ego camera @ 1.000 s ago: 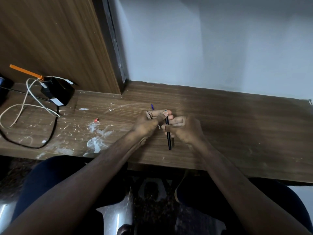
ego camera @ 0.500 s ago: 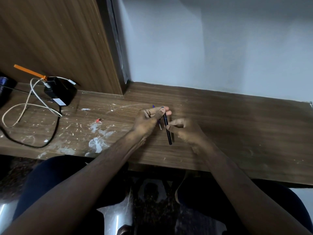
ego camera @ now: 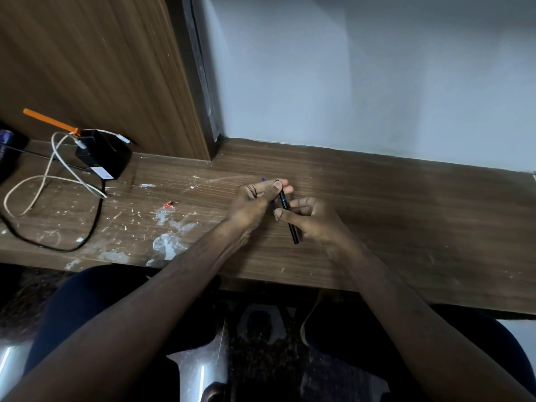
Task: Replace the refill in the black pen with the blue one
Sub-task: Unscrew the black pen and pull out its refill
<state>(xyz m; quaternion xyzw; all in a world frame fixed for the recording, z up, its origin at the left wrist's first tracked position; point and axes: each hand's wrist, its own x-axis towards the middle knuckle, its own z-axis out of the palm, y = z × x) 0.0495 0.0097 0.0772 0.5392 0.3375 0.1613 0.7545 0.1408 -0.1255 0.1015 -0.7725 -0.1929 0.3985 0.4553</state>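
Observation:
The black pen (ego camera: pixel 291 224) is held upright-slanted over the wooden desk (ego camera: pixel 406 216) between both hands. My left hand (ego camera: pixel 255 203) pinches its upper end with thumb and forefinger. A thin blue tip, the blue refill (ego camera: pixel 263 179), pokes out behind the left hand's knuckles; the rest of it is hidden in the fist. My right hand (ego camera: pixel 311 217) holds the pen's middle with thumb and fingers, its lower end sticking out below. A small pale piece (ego camera: pixel 275 215) shows between the hands; I cannot tell what it is.
White paint smears (ego camera: pixel 168 242) and a small red bit (ego camera: pixel 168 203) mark the desk on the left. Farther left sit a black adapter (ego camera: pixel 101 158) with white and black cables (ego camera: pixel 43 181) and an orange stick (ego camera: pixel 49 121). A wooden panel and wall close the back.
Both hands have shifted slightly away from me with the pen. The left thumb now sits on the pen's upper end, and the right hand's fingers have spread a little.

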